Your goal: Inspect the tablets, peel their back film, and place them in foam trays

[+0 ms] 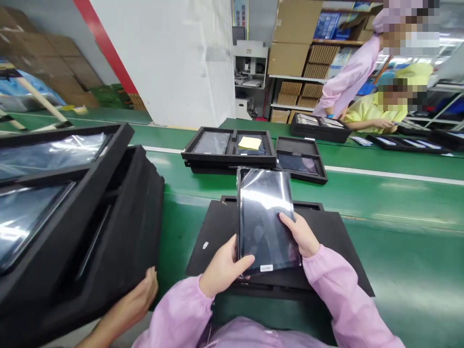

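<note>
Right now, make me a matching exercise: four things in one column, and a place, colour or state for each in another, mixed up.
Things:
1. Screen panel
2. Yellow paper
3. Tilted tray stack
4. Work surface

Matches:
A. Green, with a white line
B. Between left hand and right hand
C. Far left, another person's hand at its edge
D. In a two-compartment tray

Pairs: 1-B, 2-D, 3-C, 4-A

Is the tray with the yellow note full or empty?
Full: the black tray holds a screen in each compartment, one under the yellow note.
</note>
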### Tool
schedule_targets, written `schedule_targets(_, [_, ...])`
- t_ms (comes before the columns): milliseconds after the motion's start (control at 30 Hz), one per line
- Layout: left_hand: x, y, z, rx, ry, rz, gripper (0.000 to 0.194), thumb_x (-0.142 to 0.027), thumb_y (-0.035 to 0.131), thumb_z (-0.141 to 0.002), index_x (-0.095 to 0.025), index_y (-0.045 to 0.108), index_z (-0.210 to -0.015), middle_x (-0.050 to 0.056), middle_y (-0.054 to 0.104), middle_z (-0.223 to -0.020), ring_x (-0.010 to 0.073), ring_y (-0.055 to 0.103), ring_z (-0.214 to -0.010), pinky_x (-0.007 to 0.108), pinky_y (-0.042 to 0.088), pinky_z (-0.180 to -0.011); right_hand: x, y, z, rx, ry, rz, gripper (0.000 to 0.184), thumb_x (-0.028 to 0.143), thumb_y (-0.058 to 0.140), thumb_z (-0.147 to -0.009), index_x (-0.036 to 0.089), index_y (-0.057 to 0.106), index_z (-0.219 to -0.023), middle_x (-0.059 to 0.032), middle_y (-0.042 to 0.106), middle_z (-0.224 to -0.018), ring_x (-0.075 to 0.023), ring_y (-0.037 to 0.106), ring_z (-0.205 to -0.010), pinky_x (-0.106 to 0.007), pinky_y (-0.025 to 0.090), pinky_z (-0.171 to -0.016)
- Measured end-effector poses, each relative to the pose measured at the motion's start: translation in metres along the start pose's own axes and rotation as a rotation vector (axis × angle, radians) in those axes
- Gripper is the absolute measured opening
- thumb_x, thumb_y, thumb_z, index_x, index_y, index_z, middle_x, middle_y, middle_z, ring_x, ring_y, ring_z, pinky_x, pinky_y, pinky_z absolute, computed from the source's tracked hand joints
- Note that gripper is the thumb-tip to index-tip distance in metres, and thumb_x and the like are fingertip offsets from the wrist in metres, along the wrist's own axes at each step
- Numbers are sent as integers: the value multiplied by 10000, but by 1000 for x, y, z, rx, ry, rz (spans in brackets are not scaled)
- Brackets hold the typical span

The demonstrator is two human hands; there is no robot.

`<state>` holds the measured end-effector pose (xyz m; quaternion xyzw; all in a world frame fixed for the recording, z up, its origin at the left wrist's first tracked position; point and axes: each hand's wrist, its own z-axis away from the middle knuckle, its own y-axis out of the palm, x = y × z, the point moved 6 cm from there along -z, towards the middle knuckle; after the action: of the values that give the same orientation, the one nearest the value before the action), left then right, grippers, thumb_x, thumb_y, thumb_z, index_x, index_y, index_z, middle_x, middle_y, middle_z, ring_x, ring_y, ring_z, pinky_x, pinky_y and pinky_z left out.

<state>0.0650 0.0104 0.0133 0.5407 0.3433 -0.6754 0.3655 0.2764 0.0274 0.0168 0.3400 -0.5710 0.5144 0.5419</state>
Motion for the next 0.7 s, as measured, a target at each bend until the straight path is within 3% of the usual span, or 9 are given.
schedule_targets(67, [-14, -8, -14, -24, 154, -86, 435, -335, 689, -697, -191, 595, -1097, 83, 703, -1084, 276, 647, -1040, 401, 504, -957, 4, -6, -1, -131, -82, -54, 519, 616, 621, -680, 158, 670, -919, -123, 764, -918, -284, 717, -866, -381, 569, -755])
schedule_targets(100, [-18, -11, -21, -39, 190, -113, 396, -307, 681, -688, -199, 601, -1061, 72, 698, -1072, 268, 636, -1040, 397, 488, -970, 5, -9, 0, -190, -125, -72, 509, 612, 643, -662, 165, 663, -904, -124, 763, -917, -288, 714, -874, -390, 566, -775])
schedule_targets(200, [-23, -17, -39, -139, 238, -102, 178, -234, 597, -657, -205, 562, -829, 7, 627, -781, 196, 603, -775, 335, 507, -798, 5, -14, 5, -295, -241, -102, 414, 563, 716, -608, 195, 633, -779, -101, 756, -781, -283, 713, -752, -401, 574, -726])
schedule_targets(300, [-22, -18, -45, -331, 288, 8, 117, -206, 524, -606, -209, 512, -722, -15, 558, -701, 173, 556, -728, 318, 486, -783, 8, -11, 13, -263, -336, -107, 309, 459, 780, -570, 215, 611, -655, -68, 727, -628, -268, 695, -602, -386, 584, -616])
schedule_targets(433, [-20, -15, -37, -513, 300, 168, 208, -244, 535, -613, -192, 580, -810, 17, 638, -808, 209, 612, -834, 332, 492, -832, 26, -15, 22, -167, -444, -87, 192, 330, 808, -575, 203, 683, -646, -63, 727, -602, -274, 706, -584, -388, 604, -610])
schedule_targets(567, [-38, -9, -20, -706, 522, 288, 295, -286, 547, -717, -193, 599, -992, 37, 672, -955, 216, 635, -942, 305, 500, -831, 52, -25, 31, -156, -537, -120, 223, 397, 797, -657, 208, 687, -699, -63, 742, -677, -268, 724, -636, -375, 616, -616])
schedule_targets(633, [-50, -6, -18, -808, 617, 361, 258, -301, 511, -765, -200, 581, -992, 18, 656, -885, 189, 637, -829, 277, 504, -730, 64, -25, 41, -183, -606, -157, 251, 446, 762, -729, 211, 686, -769, -53, 740, -692, -248, 721, -625, -356, 615, -596])
schedule_targets(700, [-65, -3, -27, -834, 649, 408, 198, -362, 462, -824, -207, 562, -895, -16, 587, -732, 149, 575, -644, 252, 463, -590, 73, -20, 56, -232, -700, -173, 220, 426, 735, -795, 216, 696, -846, -39, 737, -688, -224, 712, -596, -321, 605, -556])
